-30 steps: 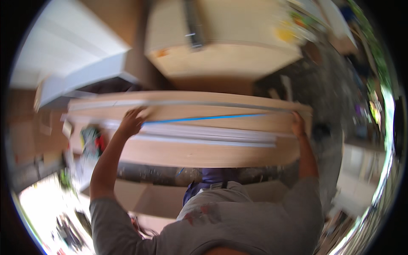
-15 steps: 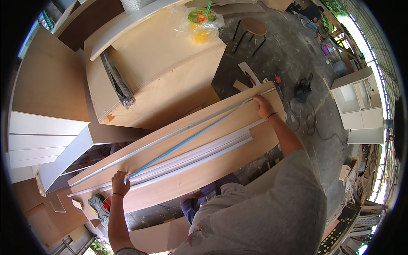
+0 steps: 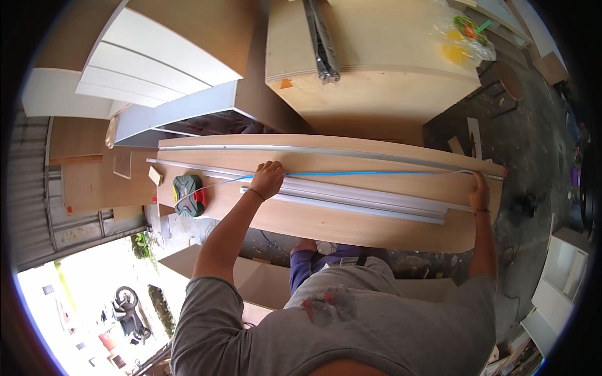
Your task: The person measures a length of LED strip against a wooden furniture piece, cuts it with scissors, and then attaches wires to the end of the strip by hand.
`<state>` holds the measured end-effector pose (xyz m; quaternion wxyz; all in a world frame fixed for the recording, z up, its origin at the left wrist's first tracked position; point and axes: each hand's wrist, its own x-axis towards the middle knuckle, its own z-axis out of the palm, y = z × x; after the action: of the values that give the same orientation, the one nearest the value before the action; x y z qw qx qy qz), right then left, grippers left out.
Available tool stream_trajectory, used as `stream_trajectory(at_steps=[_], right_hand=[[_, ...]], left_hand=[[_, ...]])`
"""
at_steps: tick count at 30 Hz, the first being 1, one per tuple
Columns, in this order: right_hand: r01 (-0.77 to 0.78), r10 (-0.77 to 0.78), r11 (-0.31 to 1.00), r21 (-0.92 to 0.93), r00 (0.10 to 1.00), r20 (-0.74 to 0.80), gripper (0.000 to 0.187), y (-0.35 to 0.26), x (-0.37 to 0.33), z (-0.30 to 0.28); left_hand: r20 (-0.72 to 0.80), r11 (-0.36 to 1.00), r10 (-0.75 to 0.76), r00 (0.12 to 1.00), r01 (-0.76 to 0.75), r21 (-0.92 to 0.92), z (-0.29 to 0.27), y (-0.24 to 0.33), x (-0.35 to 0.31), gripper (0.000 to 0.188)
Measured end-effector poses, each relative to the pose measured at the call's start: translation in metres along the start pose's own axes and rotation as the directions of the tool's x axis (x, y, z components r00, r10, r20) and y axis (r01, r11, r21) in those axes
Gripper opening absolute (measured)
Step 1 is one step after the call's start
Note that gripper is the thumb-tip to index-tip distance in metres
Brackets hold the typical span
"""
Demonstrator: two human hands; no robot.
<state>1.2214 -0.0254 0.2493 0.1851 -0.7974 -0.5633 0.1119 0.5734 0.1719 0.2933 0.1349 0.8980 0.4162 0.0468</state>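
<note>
A thin tape (image 3: 370, 173), bright blue along its middle and pale at both ends, is stretched between my hands. My left hand (image 3: 268, 180) has its fingers bent down over the tape, left of the board's middle. At the right end, my right hand (image 3: 480, 191) pinches the tape's pale tip. Left of my left hand, the tape runs to a green-and-black case (image 3: 187, 195) with a red part. Under the tape lies a long wood-coloured board (image 3: 301, 235). It carries several pale strips (image 3: 370, 195) and a long metal strip (image 3: 351, 151) near its far edge.
Beyond the board stands a large plywood box (image 3: 376, 94), with a dark wrapped bundle (image 3: 322, 47) and a plastic bag (image 3: 454, 50) on top. White-fronted drawers (image 3: 150, 53) are at the left. A stool (image 3: 509, 80) and white cabinet (image 3: 564, 260) stand right.
The head view has turned, so the board lies nearly level across it. My left hand has moved right along the tape, away from the case. My right hand stays near the board's right end.
</note>
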Motion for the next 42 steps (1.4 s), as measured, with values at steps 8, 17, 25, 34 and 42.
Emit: stream_trajectory(at_steps=[8,17,25,34,42], right_hand=[[0.001,-0.002,0.999,-0.054,1.0,-0.021,0.043,0.011,0.002,0.004],[-0.047,0.05,0.993,-0.107,0.999,0.021,0.037,0.009,0.006,0.001],[-0.066,0.075,0.986,-0.155,0.996,0.054,0.032,0.006,0.008,0.0],[-0.158,0.18,0.962,-0.225,0.98,0.079,0.031,-0.004,0.009,-0.003],[-0.189,0.197,0.975,-0.115,0.978,0.066,0.044,0.007,0.007,-0.004]], left_hand=[[0.092,1.0,-0.002,0.996,0.002,-0.005,-0.006,0.0,0.012,0.008],[-0.038,0.901,-0.125,0.991,0.098,-0.423,-0.004,-0.051,0.063,0.011],[0.239,0.818,-0.246,0.939,0.333,-0.469,-0.022,-0.072,0.068,0.012],[0.17,0.796,-0.431,0.886,0.462,-0.391,-0.012,-0.108,0.052,0.014],[0.124,0.768,-0.484,0.866,0.489,-0.415,-0.005,-0.116,0.056,0.015]])
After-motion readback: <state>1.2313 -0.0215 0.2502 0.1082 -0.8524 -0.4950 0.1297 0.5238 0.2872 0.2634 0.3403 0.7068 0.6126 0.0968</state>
